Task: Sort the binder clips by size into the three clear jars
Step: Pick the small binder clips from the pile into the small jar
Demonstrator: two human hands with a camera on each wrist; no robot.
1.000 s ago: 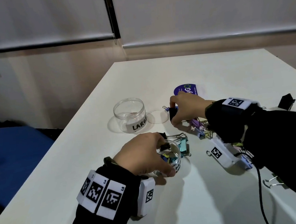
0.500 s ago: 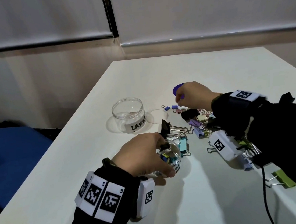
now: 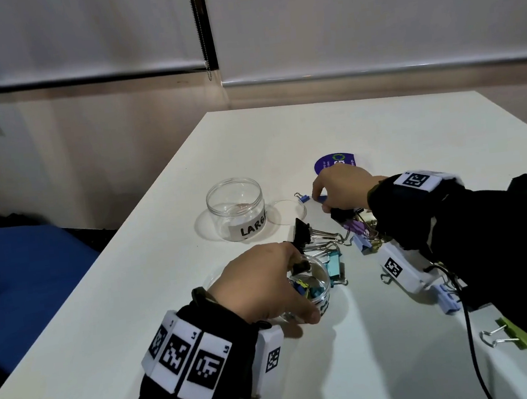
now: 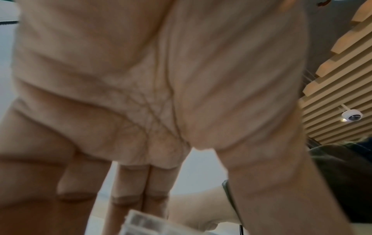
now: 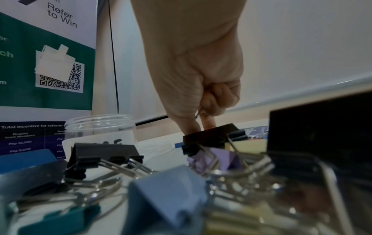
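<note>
Left hand (image 3: 264,283): lying lower centre of the head view, its fingers curling around the rim of a small jar (image 3: 322,294), probably steadying it so dropped clips do not knock it over.
Small jar: clear, standing on the white bench (image 3: 378,128), already holding several small clips in blue, teal and yellow.
Right hand (image 3: 340,188): reaching to centre right of the head view, fingers pinching narrowly on a tiny blue clip (image 3: 320,198); the wrist view shows a wire loop caught between thumb and fingers, likely the easiest part to lift.
Second tiny clip (image 3: 302,197): blue, lying on the bench just left of that hand.
Large jar (image 3: 235,207): clear, open, labelled LARGE, standing left of centre and looking empty; its lid (image 3: 286,211) is lying flat beside it.
Pile (image 3: 356,228): black, purple, pale blue and teal clips of mixed size with silver wire handles, lying tangled between the two hands, still unsorted.
Green clip (image 3: 510,334): lying apart at lower right.
Third jar: not visible.
</note>
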